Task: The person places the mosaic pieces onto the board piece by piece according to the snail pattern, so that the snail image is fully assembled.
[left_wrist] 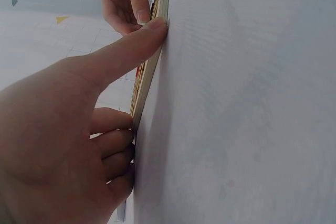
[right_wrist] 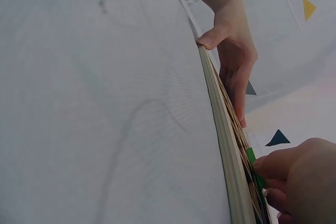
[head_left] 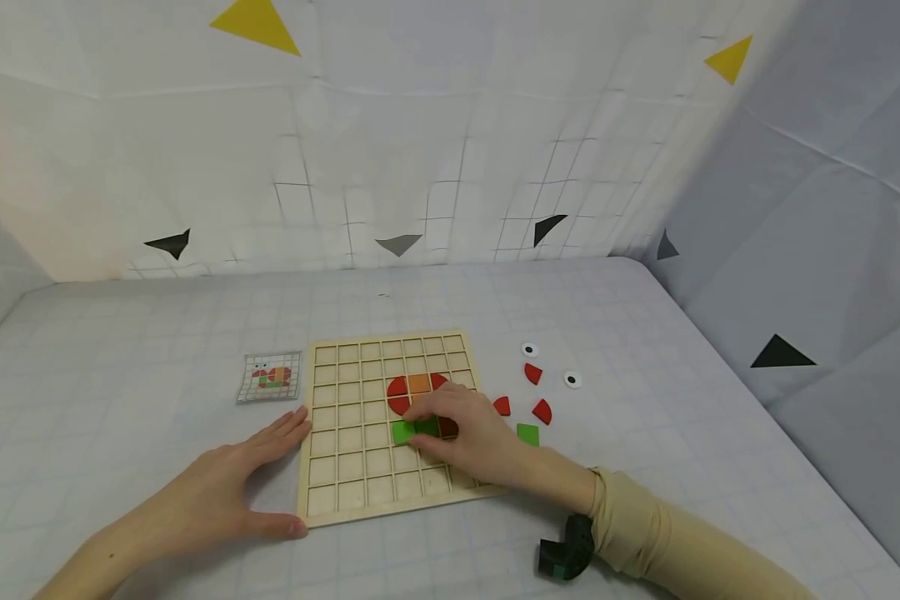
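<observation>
A wooden grid board (head_left: pixel 360 483) lies on the table, with red and orange pieces set in its cells. My left hand (head_left: pixel 225 492) steadies the board's left side, fingers extended against the edge and thumb at the near corner. Over the board's right half, my right hand (head_left: pixel 472 433) pinches a green square tile (head_left: pixel 402 432) between thumb and fingertips. That green tile (right_wrist: pixel 251 156) stands slightly proud of the grid in the right wrist view. Another green tile (head_left: pixel 427 427) shows beside it, partly shaded by the hand. Some red pieces are hidden under my right hand.
A small picture card (head_left: pixel 272 377) with a grid drawing lies left of the board. To the right are loose red quarter-round pieces (head_left: pixel 542 411), a green square (head_left: pixel 528 433) and two eye discs (head_left: pixel 529 350). A dark wrist device (head_left: pixel 567 548) sits by the right sleeve.
</observation>
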Demonstrator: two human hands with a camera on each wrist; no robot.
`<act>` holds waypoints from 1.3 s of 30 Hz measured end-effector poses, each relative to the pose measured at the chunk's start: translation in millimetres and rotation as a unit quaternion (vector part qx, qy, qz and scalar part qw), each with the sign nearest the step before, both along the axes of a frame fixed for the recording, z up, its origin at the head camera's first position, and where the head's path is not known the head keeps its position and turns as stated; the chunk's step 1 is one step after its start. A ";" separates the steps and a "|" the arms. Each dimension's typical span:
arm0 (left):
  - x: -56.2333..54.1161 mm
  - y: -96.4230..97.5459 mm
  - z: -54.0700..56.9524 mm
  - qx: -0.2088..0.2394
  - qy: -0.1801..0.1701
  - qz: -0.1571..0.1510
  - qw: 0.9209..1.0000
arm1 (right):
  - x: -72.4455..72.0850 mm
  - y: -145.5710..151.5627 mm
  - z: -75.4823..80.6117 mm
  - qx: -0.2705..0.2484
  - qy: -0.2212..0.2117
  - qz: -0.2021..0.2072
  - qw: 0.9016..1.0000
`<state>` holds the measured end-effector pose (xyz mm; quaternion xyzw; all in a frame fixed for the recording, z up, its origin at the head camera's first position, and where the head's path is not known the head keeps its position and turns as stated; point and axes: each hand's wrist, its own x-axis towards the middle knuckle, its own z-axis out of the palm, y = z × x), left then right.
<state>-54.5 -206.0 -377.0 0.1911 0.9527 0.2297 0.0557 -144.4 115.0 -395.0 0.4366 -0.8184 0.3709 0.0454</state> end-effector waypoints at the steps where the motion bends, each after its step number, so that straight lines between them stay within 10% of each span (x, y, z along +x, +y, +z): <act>1: 0.2 0.0 0.1 0.000 0.000 0.000 1.000 | 0.4 -0.1 0.1 0.000 0.000 -0.001 1.000; 39: 0.2 -0.1 0.5 0.000 0.000 -0.002 1.000 | 2.1 -0.6 -2.9 -0.017 0.028 -0.019 0.999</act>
